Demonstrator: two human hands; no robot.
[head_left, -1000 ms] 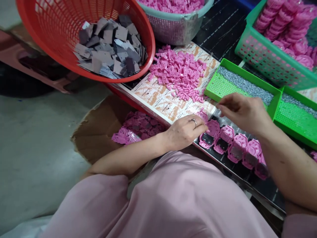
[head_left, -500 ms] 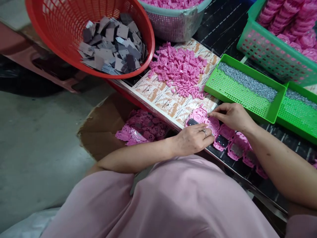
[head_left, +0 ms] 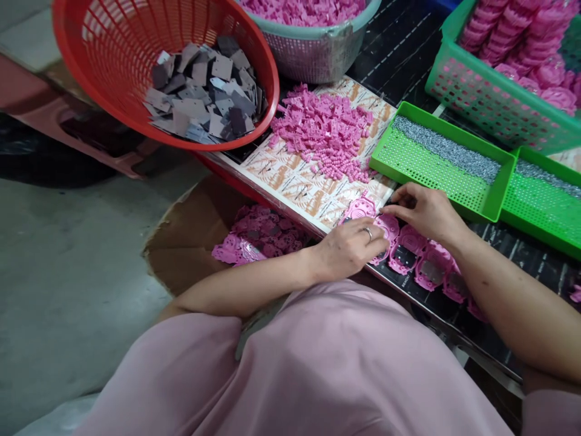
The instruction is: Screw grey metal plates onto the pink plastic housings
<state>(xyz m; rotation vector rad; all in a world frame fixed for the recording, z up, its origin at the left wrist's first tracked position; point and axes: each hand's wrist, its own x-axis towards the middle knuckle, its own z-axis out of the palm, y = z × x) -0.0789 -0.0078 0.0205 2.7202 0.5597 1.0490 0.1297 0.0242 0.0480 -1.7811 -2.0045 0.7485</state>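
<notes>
A row of pink plastic casings (head_left: 405,245) runs along the table's front edge, some with dark or grey plates set in them. My left hand (head_left: 351,247), with a ring on it, lies over the casings at the row's left end. Its curled fingers press on a pink casing and cover part of it. Just to the right, my right hand (head_left: 422,211) hovers at the same casing's upper edge, thumb and forefinger pinched together. Whatever sits between those fingertips is too small to make out.
Small pink parts (head_left: 324,130) lie heaped behind the hands. Two green trays (head_left: 436,160) hold tiny metal pieces. A red basket (head_left: 104,91) contains grey plates. A teal basket (head_left: 490,85) holds stacked pink parts. Below the table edge, a cardboard box (head_left: 175,236) contains pink pieces.
The view has shifted slightly. My left hand has moved a little up over the casings, while my right hand stays pinched by the same casing.
</notes>
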